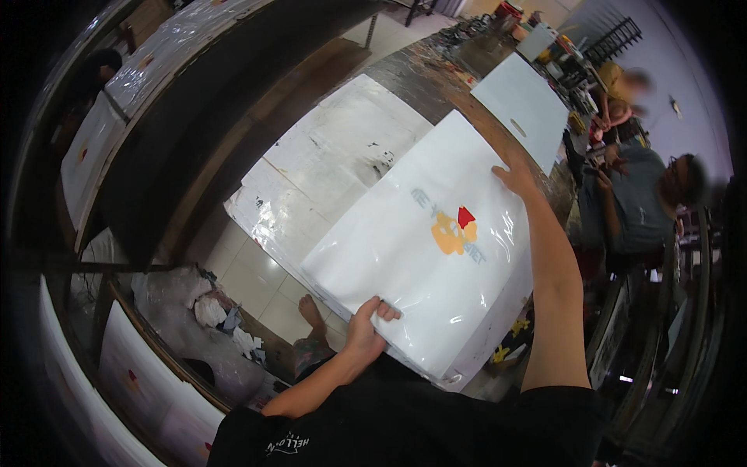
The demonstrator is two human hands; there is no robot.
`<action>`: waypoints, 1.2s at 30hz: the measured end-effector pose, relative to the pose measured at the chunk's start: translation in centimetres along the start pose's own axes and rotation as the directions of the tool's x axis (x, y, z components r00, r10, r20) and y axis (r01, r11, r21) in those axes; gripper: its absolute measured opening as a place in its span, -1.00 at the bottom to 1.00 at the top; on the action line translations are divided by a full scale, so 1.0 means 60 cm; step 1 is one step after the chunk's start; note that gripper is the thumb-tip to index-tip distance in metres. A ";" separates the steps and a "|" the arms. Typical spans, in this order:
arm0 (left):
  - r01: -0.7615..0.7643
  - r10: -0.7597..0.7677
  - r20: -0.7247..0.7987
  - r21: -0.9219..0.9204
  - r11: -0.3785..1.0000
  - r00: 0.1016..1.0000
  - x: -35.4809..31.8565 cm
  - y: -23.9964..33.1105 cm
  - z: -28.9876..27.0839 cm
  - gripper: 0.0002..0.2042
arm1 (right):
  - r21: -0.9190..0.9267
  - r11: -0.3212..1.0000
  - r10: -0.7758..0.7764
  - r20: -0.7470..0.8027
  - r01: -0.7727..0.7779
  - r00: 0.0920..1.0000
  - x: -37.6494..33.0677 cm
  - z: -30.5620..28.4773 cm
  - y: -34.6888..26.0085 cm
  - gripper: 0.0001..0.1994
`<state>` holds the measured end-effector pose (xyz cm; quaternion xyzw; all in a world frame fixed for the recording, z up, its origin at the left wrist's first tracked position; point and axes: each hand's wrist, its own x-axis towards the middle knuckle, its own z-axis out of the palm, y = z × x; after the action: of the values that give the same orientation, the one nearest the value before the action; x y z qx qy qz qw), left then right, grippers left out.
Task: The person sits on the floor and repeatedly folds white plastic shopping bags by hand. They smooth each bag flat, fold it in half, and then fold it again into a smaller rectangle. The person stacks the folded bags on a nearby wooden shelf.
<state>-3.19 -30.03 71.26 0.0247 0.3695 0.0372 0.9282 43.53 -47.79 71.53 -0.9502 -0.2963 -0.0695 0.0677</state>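
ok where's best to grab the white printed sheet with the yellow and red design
Probably by two opposite edges, coming from outside: left hand at the lower-left edge, right hand at the upper-right one, where both are now. The white printed sheet looks broad and lies nearly flat, so its edges seem the easiest hold.

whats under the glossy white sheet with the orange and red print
Past the near right edge of the sheet, a pale surface shows; the sheet's left side overlaps a scuffed white surface with dark marks. Whatever lies beneath the sheet's middle is covered.
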 end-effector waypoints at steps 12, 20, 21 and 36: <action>-0.040 0.040 0.006 -0.015 0.999 0.999 -0.005 0.002 -0.003 -0.83 | 0.255 0.937 0.039 0.606 -0.240 0.795 0.093 -0.013 0.022 -0.39; -0.080 0.080 0.005 -0.019 0.997 0.997 -0.004 -0.002 -0.008 -0.89 | 0.334 0.884 0.050 0.628 -0.327 0.776 0.069 -0.065 -0.043 -0.36; -0.085 0.085 0.010 -0.011 0.996 0.996 -0.004 -0.002 -0.004 -0.89 | 0.367 0.868 0.033 0.632 -0.336 0.774 0.070 -0.056 -0.029 -0.38; -0.089 0.090 0.068 -0.028 0.996 0.994 0.003 -0.018 -0.003 -0.89 | 0.349 0.917 -0.061 0.603 -0.194 0.795 0.098 -0.029 0.004 -0.20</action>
<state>-3.09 -31.11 70.92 0.0308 0.3353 0.0826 0.9380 48.28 -45.04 74.21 -0.8990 -0.2758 0.2994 0.1615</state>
